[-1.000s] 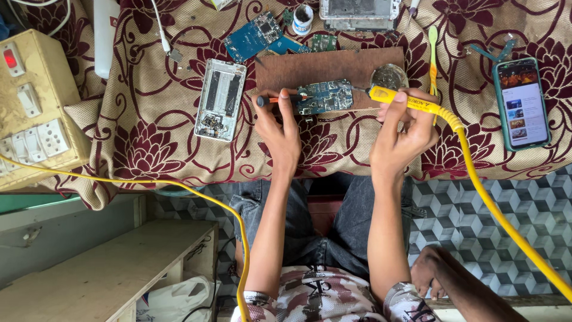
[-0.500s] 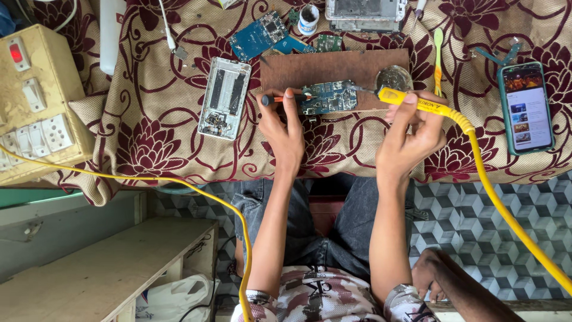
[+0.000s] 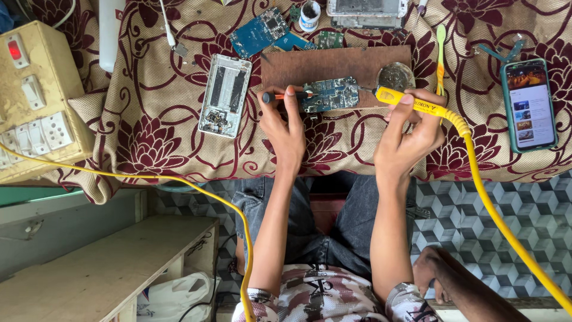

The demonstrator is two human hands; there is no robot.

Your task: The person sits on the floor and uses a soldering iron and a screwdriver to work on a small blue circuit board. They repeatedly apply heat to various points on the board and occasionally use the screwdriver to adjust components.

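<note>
Right hand (image 3: 411,134) gripping a yellow-handled soldering iron (image 3: 417,105) points its tip toward 9 o'clock at the small blue circuit board (image 3: 329,95), while left hand (image 3: 286,128) pins it with a slim orange-shafted tool (image 3: 286,95).

A work table draped in a beige cloth with maroon flowers (image 3: 149,137) fills the top. Below the cloth lies a grey geometric-tiled floor (image 3: 524,203); below its left corner stands a pale wooden bench (image 3: 113,274). Daylight is even.

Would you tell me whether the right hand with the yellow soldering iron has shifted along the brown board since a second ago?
No: the right hand and yellow soldering iron remain at the brown board's right end.
</note>
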